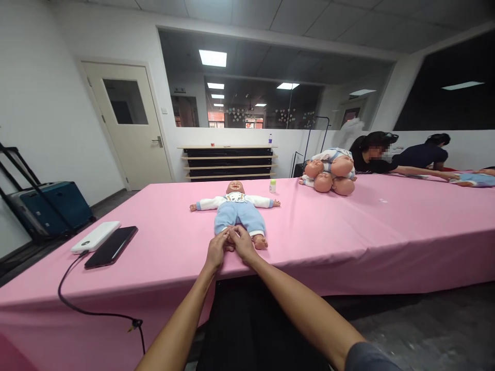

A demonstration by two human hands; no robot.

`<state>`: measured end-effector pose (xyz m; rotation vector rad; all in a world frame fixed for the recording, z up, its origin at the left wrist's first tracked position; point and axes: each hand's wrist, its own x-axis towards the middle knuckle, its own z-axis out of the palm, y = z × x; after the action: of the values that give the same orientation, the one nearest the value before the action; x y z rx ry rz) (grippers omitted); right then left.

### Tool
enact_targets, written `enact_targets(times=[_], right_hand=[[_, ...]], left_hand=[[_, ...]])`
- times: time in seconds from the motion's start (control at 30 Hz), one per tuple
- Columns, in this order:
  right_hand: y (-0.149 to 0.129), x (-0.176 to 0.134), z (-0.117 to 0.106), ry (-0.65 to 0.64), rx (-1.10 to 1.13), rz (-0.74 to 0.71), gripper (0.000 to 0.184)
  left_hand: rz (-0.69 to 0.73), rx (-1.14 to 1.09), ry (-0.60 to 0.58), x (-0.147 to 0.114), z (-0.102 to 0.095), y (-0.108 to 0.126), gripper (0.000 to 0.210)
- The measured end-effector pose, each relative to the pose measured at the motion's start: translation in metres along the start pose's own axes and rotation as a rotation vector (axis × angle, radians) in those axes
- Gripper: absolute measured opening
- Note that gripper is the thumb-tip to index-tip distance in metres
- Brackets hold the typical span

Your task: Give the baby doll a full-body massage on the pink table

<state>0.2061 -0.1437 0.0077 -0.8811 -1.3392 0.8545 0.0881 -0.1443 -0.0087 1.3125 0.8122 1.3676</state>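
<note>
A baby doll point(236, 206) lies on its back on the pink-covered table point(166, 221), head away from me and arms spread wide. It wears a white top and light blue trousers. My left hand point(217, 248) and my right hand point(243, 242) meet at the doll's foot on the left side, near the trouser cuff. The fingers of both hands are bent and closed around that foot, which they mostly hide. The doll's other foot point(260, 241) shows bare, just right of my right hand.
Beyond the doll stands a small bottle point(273, 186) with a green cap. Several dolls point(328, 172) are piled farther right. A phone point(112, 247) and a white power bank point(96, 236) with a cable lie at left. Two people work at the far right, one reaching to another doll point(474, 178).
</note>
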Motion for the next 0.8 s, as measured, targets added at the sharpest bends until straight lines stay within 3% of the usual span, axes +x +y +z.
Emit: enact_targets(times=[0.1,0.27,0.37,0.53,0.63,0.7,0.8], right_hand=[[0.003,0.000,0.000,0.010,-0.033,-0.017,0.030],[-0.002,-0.007,-0.001,-0.056,-0.096,-0.113,0.028],[-0.007,-0.017,-0.007,-0.063,-0.231,-0.186,0.027],[-0.013,-0.045,-0.041,-0.084,-0.543,-0.435,0.038],[-0.022,-0.055,-0.068,0.018,-0.740,-0.546,0.036],[-0.030,-0.054,-0.084,0.120,-0.859,-0.499,0.033],[-0.036,-0.048,-0.099,0.205,-0.994,-0.303,0.038]], left_hand=[[-0.023,0.024,-0.017,-0.002,0.002,0.004,0.055],[0.170,0.287,0.054,-0.004,0.007,0.010,0.047],[0.178,0.339,0.084,-0.005,0.007,0.010,0.046],[0.136,0.469,0.077,-0.007,0.003,0.005,0.052],[0.131,0.597,0.033,-0.010,0.003,0.003,0.051],[0.145,0.714,-0.010,-0.010,0.001,0.003,0.047],[0.155,0.859,-0.119,-0.010,-0.003,0.009,0.043]])
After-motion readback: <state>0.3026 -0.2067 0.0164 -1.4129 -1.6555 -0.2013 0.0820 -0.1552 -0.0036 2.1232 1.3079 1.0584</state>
